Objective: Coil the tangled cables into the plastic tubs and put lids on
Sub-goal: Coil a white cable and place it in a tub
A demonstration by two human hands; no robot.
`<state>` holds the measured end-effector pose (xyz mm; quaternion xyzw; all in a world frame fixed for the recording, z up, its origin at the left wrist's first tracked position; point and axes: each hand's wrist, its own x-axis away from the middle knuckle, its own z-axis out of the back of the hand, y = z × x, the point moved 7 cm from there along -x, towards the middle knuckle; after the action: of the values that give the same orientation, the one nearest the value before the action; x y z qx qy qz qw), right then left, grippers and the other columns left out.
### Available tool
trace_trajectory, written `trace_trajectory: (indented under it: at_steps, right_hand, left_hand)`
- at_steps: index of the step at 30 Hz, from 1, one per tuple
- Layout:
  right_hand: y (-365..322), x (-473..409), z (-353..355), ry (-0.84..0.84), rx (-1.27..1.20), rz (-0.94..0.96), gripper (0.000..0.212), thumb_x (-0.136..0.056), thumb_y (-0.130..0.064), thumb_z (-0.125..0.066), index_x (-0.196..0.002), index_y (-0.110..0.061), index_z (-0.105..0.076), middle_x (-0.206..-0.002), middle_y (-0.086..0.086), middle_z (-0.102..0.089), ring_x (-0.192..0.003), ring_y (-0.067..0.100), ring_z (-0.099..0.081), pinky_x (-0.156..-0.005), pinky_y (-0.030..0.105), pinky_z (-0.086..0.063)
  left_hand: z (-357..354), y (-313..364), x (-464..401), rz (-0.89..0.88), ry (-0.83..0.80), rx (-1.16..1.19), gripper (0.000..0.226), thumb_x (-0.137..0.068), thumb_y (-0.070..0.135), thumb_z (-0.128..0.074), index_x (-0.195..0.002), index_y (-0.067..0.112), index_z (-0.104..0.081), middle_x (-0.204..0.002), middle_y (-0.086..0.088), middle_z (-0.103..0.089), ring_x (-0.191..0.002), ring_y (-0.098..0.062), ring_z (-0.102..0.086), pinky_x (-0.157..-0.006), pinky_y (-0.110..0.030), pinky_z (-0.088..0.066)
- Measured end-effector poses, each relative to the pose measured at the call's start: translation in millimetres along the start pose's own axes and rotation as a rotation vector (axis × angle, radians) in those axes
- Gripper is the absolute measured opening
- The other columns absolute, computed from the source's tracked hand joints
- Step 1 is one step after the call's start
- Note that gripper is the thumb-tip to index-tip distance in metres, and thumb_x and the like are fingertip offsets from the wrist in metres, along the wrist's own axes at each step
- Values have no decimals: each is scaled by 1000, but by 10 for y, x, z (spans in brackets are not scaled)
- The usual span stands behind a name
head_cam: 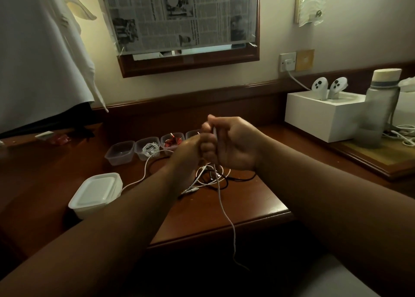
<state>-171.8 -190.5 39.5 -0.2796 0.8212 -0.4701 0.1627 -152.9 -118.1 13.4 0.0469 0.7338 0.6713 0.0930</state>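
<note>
My left hand [194, 147] and my right hand [233, 144] are pressed together above the desk, both closed on a white cable [226, 213] that hangs down past the desk's front edge. Under the hands lies a tangle of white and black cables [208, 177]. A row of clear plastic tubs stands behind: an empty tub [120, 153], a tub with a white cable [148, 149], a tub with a red cable [171, 143], and a fourth tub [193, 134] mostly hidden by my left hand. A stack of white lids [96, 193] sits at the near left.
The wooden desk [258, 198] ends in a front edge near me. A white box [323, 115] holding two white controllers, a water bottle [379, 108] and more white cables stand at the right. White cloth hangs at the left; a red packet [58, 139] lies below it.
</note>
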Motion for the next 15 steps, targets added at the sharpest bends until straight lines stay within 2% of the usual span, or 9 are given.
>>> trace_trajectory:
  at_steps: [2,3,5,6,8,10,12,14,15]
  right_hand:
    - [-120,13,21,46,2,127,42,-106,-33,-35,-89,-8,-65,-76,7,-65,-72,18,-67,-68,30,-56]
    - [-184,12,59,81,44,192,40,-106,-30,-37,-98,-6,-67,-86,11,-71,-82,21,-71,-75,32,-59]
    - [-325,17,143,165,224,323,33,-106,-23,-39,-108,-3,-66,-98,13,-72,-94,22,-72,-84,31,-59]
    - [-398,16,181,214,407,388,29,-105,-20,-41,-109,-4,-65,-100,11,-71,-95,19,-71,-85,29,-58]
    - [-484,32,212,329,1028,468,22,-103,-19,-46,-109,-10,-65,-100,1,-69,-93,10,-68,-80,21,-56]
    - [-378,-57,294,319,1620,342,13,-102,-23,-50,-99,-22,-63,-96,-5,-64,-85,9,-64,-73,24,-52]
    - [-208,-122,447,250,1941,124,12,-103,-22,-49,-97,-20,-58,-88,-8,-53,-74,9,-53,-68,26,-46]
    - [-133,-154,495,229,2021,32,25,-105,-24,-42,-115,-9,-60,-85,-8,-44,-69,8,-42,-62,22,-34]
    - [-139,-154,494,263,1921,14,30,-106,-25,-38,-113,-7,-61,-80,-7,-43,-67,6,-39,-59,21,-34]
  left_hand:
    - [-16,-134,-13,73,-16,29,24,-101,24,-41,-93,15,-62,-81,-3,-62,-78,-18,-57,-70,-32,-46]
    - [-32,-204,9,131,-35,43,23,-100,25,-44,-101,12,-63,-85,-6,-64,-79,-20,-60,-74,-36,-48]
    - [-100,-295,55,210,-110,51,21,-97,24,-54,-104,8,-65,-79,-5,-66,-72,-19,-63,-72,-36,-50]
    - [-136,-304,84,209,-147,13,20,-95,23,-56,-104,8,-67,-76,-4,-65,-69,-18,-63,-71,-36,-50]
    - [-149,-329,114,178,-192,-82,18,-95,19,-58,-104,9,-69,-72,-3,-63,-66,-18,-62,-69,-34,-52]
    - [-86,-333,109,129,-185,-237,15,-97,16,-57,-105,8,-68,-70,-2,-62,-63,-16,-61,-62,-31,-53]
    - [28,-288,64,37,-134,-485,13,-98,18,-58,-103,12,-69,-71,-3,-63,-59,-11,-60,-58,-28,-51]
    - [88,-171,25,-103,-89,-674,12,-98,20,-60,-96,16,-71,-72,-4,-66,-58,-7,-58,-54,-21,-48]
    - [96,-118,13,-174,-73,-710,13,-97,20,-61,-92,16,-72,-69,-2,-67,-56,-4,-58,-52,-18,-45]
